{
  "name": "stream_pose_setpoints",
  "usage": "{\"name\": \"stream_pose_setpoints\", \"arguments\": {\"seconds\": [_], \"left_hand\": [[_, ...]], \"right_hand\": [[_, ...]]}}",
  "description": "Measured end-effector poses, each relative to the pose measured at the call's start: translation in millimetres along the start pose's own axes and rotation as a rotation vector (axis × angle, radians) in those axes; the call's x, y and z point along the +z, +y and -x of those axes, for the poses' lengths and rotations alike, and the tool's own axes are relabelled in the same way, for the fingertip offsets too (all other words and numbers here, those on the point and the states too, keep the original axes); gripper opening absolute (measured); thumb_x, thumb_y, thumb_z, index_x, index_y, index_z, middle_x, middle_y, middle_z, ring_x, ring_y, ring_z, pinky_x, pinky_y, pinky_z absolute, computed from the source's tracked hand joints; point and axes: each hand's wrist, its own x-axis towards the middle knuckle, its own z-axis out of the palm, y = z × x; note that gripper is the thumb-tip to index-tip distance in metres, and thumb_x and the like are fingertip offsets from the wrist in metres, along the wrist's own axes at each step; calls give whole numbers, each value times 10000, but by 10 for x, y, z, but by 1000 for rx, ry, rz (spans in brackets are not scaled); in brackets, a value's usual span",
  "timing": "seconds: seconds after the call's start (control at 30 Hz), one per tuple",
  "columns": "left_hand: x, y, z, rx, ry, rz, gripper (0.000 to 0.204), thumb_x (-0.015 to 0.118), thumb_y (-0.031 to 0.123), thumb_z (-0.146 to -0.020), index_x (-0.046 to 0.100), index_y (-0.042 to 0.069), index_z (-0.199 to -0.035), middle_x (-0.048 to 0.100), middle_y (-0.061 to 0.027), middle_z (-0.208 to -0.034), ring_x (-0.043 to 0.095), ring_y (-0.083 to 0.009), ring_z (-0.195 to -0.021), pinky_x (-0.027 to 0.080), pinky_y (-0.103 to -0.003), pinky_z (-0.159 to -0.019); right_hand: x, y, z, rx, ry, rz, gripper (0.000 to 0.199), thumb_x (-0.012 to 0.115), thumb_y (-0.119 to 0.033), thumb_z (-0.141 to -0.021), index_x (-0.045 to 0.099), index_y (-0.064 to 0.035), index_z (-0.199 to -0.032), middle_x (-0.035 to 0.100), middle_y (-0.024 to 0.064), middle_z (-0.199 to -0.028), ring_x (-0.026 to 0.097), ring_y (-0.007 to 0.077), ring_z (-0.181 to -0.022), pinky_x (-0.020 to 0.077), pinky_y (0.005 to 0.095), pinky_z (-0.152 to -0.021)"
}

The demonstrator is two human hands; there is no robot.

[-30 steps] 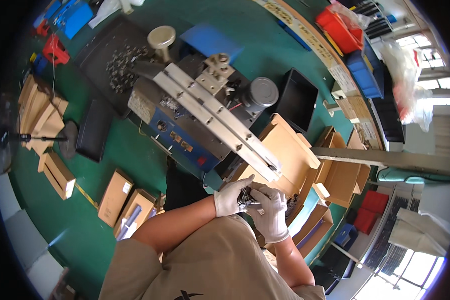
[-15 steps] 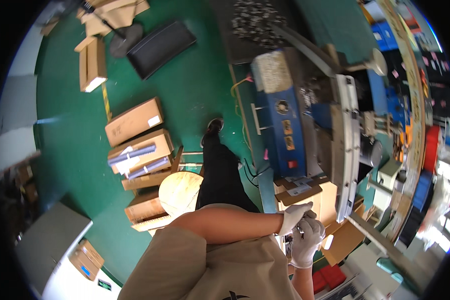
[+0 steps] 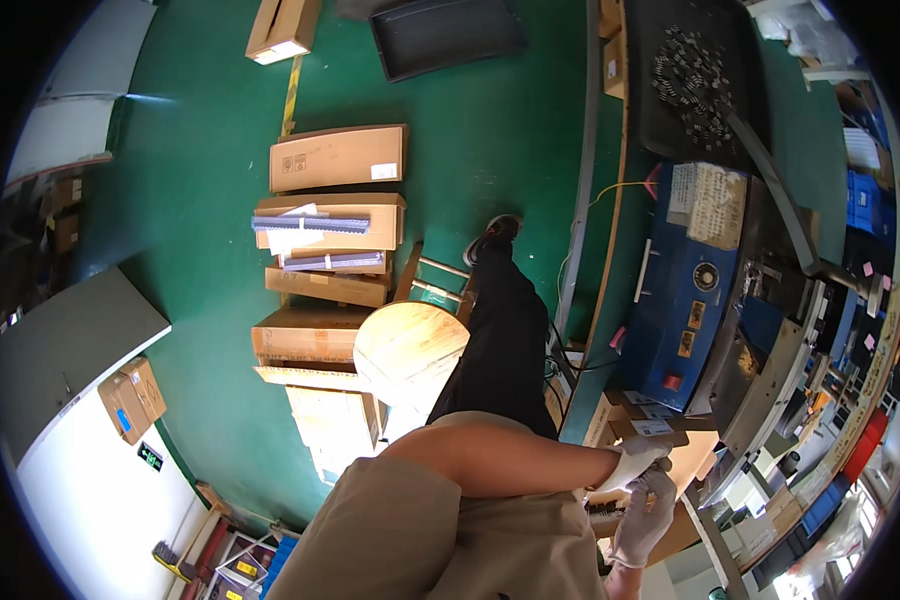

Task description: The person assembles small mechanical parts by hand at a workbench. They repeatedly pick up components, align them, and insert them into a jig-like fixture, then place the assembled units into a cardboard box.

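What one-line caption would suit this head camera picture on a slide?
Gloved left hand and right hand meet over a small dark part beside a blue machine.

floor (image 3: 200, 200): green | machine (image 3: 690, 290): blue | stool seat (image 3: 410, 350): pale wood | left hand (image 3: 635, 460) glove: white

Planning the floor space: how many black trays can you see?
2. One empty black tray lies on the green floor at the top; another tray, holding small dark parts, sits at upper right. Others may be hidden.

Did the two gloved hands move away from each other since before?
No. The left hand and right hand stay together beside the open cardboard box, holding something small.
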Motion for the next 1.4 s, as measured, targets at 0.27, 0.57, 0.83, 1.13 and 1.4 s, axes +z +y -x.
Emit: {"name": "stream_pose_setpoints", "arguments": {"seconds": [0.27, 0.57, 0.83, 1.13, 1.4], "left_hand": [[136, 253, 313, -102, 41, -154, 323, 553, 391, -1007, 663, 93, -952, 655, 4, -817, 632, -113, -655, 510, -285, -575], [315, 203, 298, -321, 95, -382, 369, 617, 445, -996, 686, 83, -999, 719, -54, -869, 664, -151, -684, 445, -277, -542], [585, 346, 245, -465, 133, -637, 361, 573, 399, -1027, 711, 71, -1087, 736, -51, -953, 654, -151, -727, 412, -245, -508], [631, 279, 243, -492, 116, -704, 344, 603, 429, -1004, 704, 106, -1063, 730, -37, -944, 656, -147, -739, 433, -254, -549], [669, 267, 171, -477, 117, -674, 331, 597, 419, -1008, 707, 109, -1047, 744, -45, -946, 678, -162, -767, 472, -274, -593]], "right_hand": [[-40, -46, 97, 313, 249, -359, 232, 490, -64, -1035, 661, 41, -1151, 677, 103, -977, 619, 155, -772, 504, 292, -698], [-204, 16, 424, 690, 674, -945, 168, 534, -4, -1012, 615, 26, -1156, 598, 58, -862, 564, 89, -676, 474, 225, -576], [-411, 465, 508, 673, 754, -458, 234, 631, 42, -915, 680, -17, -1136, 679, 156, -1001, 695, 213, -862, 565, 323, -753], [-483, 761, 402, 328, 750, -148, 327, 636, 88, -846, 658, -69, -1132, 650, 142, -983, 658, 326, -900, 542, 397, -807], [-451, 850, 316, 197, 870, -148, 340, 645, 116, -813, 664, -70, -1097, 666, 128, -964, 667, 320, -873, 553, 392, -774]]}}
